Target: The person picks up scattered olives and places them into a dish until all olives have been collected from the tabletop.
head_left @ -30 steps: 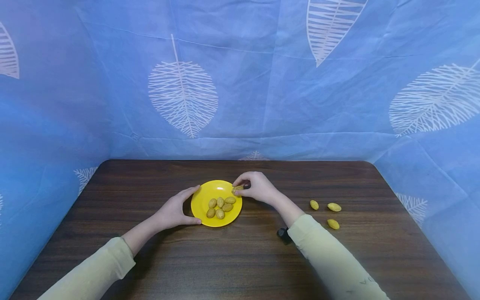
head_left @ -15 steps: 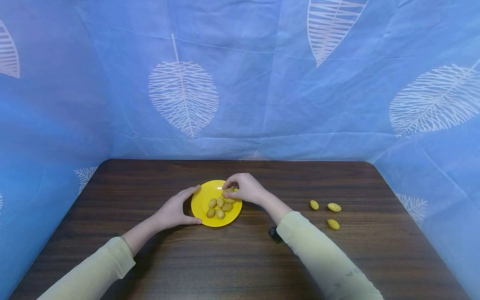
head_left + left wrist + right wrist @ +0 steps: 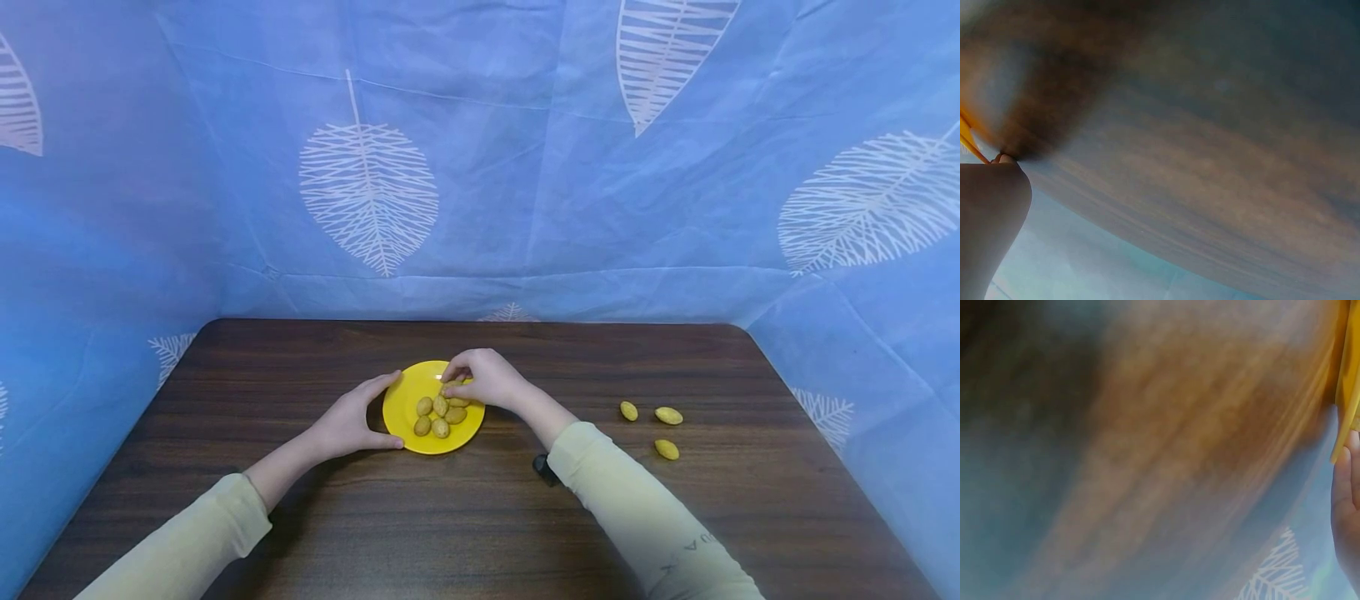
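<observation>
A yellow plate (image 3: 409,392) sits on the table, with several small yellow-brown oval olives (image 3: 440,428) grouped on it. My left hand (image 3: 352,421) holds the plate's left rim, fingers at the far side and thumb at the near side. Over the plate's upper right part, my right hand (image 3: 487,379) pinches one more olive (image 3: 453,387) between thumb and fingers, partly hidden by them. In the left wrist view, a strip of the plate (image 3: 969,134) shows beyond the hand (image 3: 991,219). The right wrist view catches the plate's edge (image 3: 1349,375) above the right hand (image 3: 1346,494).
Three loose olives (image 3: 667,415) lie to the right on the dark wooden table (image 3: 420,517). A small black object (image 3: 545,469) shows at the right wrist. A blue cloth (image 3: 495,192) with white leaf prints hangs behind and beside the table.
My right hand has moved left from the plate's right rim to further over the plate, carrying the pinched olive and lowering it slightly. The left hand and plate have stayed put.
</observation>
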Demonstrator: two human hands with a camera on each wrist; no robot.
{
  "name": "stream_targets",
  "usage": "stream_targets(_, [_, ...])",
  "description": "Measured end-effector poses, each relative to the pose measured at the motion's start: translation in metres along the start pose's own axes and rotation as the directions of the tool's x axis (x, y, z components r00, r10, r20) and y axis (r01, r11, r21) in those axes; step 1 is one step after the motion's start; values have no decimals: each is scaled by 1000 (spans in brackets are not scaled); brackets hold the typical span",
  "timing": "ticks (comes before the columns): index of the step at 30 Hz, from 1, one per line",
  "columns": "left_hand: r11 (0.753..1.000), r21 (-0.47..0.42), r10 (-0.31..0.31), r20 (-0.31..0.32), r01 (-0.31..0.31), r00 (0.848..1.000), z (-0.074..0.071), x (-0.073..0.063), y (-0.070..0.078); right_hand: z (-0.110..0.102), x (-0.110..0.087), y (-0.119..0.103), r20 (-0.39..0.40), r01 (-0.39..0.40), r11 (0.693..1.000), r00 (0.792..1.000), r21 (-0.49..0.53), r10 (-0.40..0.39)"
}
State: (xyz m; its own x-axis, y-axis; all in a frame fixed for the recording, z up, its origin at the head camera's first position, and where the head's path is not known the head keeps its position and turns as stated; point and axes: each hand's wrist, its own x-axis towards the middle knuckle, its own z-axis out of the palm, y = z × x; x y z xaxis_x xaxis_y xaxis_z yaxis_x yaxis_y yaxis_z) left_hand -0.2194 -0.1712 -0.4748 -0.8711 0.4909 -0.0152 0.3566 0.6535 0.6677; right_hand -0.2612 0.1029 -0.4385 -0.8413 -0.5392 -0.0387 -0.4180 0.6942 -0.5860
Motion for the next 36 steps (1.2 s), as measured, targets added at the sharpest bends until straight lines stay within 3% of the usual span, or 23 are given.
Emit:
stream_targets(19, [1000, 5, -11, -6, 11, 1000, 2, -1, 4, -13, -15, 9, -54, 7, 999, 999, 36, -5])
stream_targets(36, [1000, 1, -11, -9, 11, 1000, 0, -2, 5, -35, -41, 24, -98, -8, 1000, 995, 23, 10])
